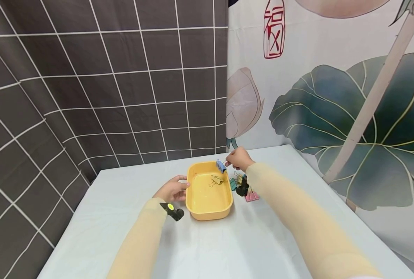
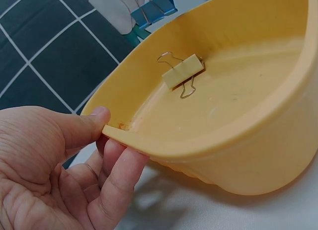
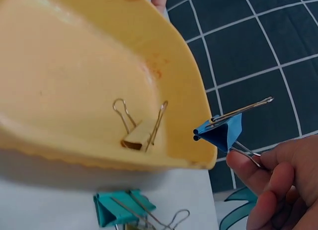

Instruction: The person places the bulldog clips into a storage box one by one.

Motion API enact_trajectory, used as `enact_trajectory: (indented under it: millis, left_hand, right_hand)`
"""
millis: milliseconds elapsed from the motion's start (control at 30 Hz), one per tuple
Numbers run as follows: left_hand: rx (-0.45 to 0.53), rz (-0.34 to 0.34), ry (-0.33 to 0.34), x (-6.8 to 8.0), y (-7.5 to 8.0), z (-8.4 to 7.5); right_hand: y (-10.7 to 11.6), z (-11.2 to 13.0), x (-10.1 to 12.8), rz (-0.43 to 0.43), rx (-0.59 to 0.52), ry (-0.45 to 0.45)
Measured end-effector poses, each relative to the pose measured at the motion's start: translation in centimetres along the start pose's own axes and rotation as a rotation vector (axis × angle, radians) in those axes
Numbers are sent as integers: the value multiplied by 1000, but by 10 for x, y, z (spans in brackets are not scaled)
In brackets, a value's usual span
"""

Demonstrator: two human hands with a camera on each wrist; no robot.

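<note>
A yellow plastic basin (image 1: 209,201) stands on the table, and my left hand (image 1: 173,189) pinches its left rim between thumb and fingers (image 2: 120,178). Inside it lies a yellow binder clip (image 2: 184,71) with both wire handles spread. My right hand (image 1: 239,158) pinches one wire handle of a blue binder clip (image 3: 221,132), holding it at the basin's far right rim. Just right of the basin, below the right wrist, lie a teal binder clip (image 3: 121,207) and a pink binder clip (image 1: 251,196). The wrist camera partly hides the clips there.
The white-covered table (image 1: 207,248) meets a dark grid-patterned cloth (image 1: 140,93) behind and to the left. A cloth printed with lotus leaves (image 1: 332,104) hangs at the right. Black cameras (image 1: 173,211) are strapped to both wrists.
</note>
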State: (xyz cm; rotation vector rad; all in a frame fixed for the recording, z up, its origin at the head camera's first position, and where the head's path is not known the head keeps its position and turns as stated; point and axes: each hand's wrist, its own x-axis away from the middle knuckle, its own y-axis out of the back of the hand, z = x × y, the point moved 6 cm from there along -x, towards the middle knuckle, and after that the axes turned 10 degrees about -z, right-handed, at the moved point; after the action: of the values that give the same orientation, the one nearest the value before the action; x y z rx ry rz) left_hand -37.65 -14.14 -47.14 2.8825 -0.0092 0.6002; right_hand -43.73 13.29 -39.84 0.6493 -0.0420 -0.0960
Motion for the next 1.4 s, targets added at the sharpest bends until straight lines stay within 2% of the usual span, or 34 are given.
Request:
enact_trajectory:
  millis: [767,1333,1400]
  left_hand:
    - [27,17,6,2,0,-2]
    - [24,15,24,1,0,-2]
    - [27,17,21,1,-1,-2]
  right_hand:
    - [-48,11,1,9,-95,-98]
    - [-60,18,3,10,-153,-123]
    - [-61,17,3,17,-121,-108]
